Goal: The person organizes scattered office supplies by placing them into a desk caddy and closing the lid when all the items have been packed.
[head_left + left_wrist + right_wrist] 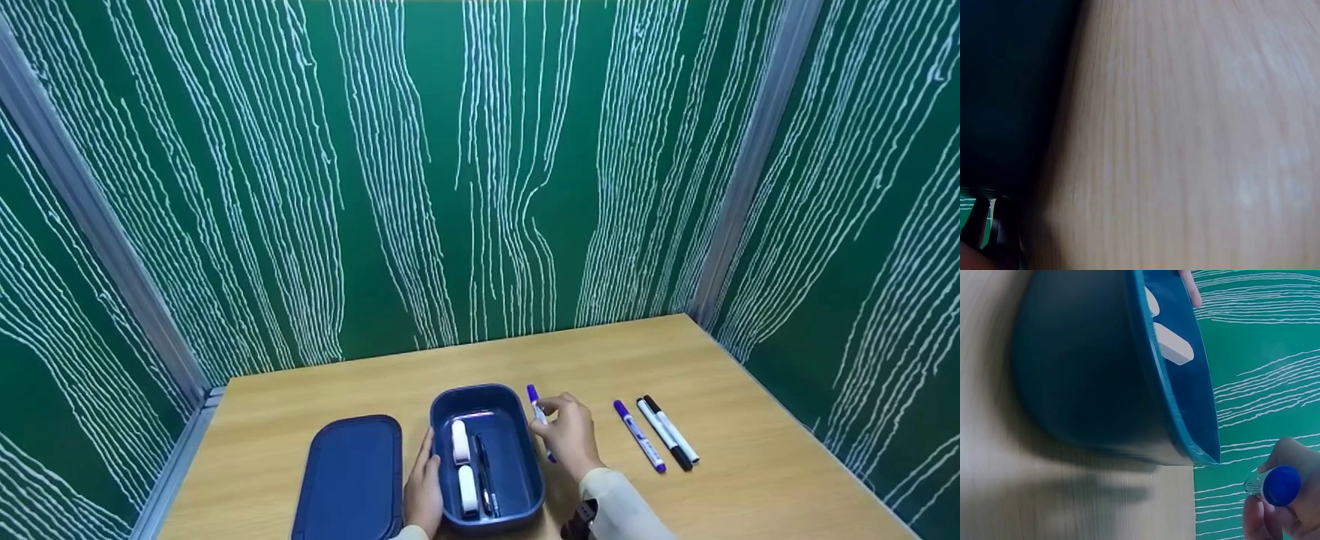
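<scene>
My right hand (571, 435) pinches a white marker with a blue-purple cap (532, 394) beside the right wall of a dark blue box (517, 480). In the right wrist view, the blue end of that marker (1281, 486) points toward the camera. My left hand (424, 495) rests along the box's left side with its fingers extended. Inside the box lie two white oblong items (460, 442) end to end. Next to them are slim black pens (484, 469). The left wrist view mostly shows tabletop and the dark box wall (1010, 84).
A flat dark blue lid (352, 476) lies left of the box on the wooden table (600, 352). To the right lie a purple-capped marker (639, 436) and two black-capped markers (664, 431). Green panels with white wavy lines (525, 187) stand around the table.
</scene>
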The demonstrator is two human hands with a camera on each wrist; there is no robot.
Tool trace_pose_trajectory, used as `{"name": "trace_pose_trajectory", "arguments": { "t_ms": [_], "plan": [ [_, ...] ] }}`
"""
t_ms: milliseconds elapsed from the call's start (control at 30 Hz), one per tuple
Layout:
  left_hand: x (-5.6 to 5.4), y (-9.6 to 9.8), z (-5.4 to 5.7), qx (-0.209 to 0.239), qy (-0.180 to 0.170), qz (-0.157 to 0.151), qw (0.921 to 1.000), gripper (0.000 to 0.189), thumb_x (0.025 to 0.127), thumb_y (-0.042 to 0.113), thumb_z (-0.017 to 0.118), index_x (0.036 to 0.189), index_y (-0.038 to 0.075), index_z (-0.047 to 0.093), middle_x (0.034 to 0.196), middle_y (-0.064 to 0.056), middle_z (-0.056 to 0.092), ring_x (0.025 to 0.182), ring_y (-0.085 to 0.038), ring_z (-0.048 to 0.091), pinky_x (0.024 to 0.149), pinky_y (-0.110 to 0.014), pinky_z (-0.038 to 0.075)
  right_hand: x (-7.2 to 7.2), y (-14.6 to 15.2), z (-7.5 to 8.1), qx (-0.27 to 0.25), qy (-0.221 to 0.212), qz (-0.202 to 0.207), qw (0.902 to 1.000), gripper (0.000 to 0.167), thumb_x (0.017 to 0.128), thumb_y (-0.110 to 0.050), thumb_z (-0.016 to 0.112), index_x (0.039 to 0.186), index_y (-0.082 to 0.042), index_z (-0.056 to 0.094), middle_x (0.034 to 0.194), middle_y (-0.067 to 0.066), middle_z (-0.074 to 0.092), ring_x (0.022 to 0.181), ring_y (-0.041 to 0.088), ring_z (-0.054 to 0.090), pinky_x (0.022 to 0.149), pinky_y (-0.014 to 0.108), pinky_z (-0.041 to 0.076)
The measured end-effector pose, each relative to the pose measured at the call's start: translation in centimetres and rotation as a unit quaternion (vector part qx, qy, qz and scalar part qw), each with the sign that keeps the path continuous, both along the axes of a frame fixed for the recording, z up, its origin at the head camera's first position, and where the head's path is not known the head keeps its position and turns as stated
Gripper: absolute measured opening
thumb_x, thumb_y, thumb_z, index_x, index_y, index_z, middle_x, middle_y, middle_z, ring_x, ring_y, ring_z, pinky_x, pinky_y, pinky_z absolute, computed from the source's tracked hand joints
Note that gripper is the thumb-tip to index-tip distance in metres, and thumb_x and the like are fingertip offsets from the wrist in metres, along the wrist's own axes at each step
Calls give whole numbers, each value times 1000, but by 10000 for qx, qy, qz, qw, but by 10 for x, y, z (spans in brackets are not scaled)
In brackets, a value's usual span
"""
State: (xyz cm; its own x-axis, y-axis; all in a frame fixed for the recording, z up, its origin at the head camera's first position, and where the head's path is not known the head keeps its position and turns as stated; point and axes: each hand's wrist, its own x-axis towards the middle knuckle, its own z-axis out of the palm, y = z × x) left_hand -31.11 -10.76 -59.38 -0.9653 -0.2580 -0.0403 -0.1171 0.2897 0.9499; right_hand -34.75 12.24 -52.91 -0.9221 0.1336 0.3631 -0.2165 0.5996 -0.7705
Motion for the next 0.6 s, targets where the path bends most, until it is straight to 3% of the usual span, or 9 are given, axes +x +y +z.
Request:
{"name": "trace_pose_trajectory", "arguments": {
  "t_ms": [300, 600],
  "plan": [
    [-1, 0, -1, 80, 18, -41, 10000, 50, 104, 22, 37, 153, 30, 37, 157, -8, 37, 143, -39, 33, 110, -63, 30, -1, -5, -4, 46, 123, 8, 9999, 28, 67, 1, 73, 95, -2, 77, 84, 7, 65, 55, 7, 52, 47, 20, 46],
    [1, -1, 1, -160, 28, 48, 9999, 49, 104, 24, 39, 152, 32, 39, 155, -10, 40, 139, -39, 39, 106, -62, 36, -1, -12, -8, 74, 37, 97, 9999, 29, 67, 0, 73, 95, -3, 76, 83, 7, 64, 58, 9, 48, 49, 20, 41]
  ]
}}
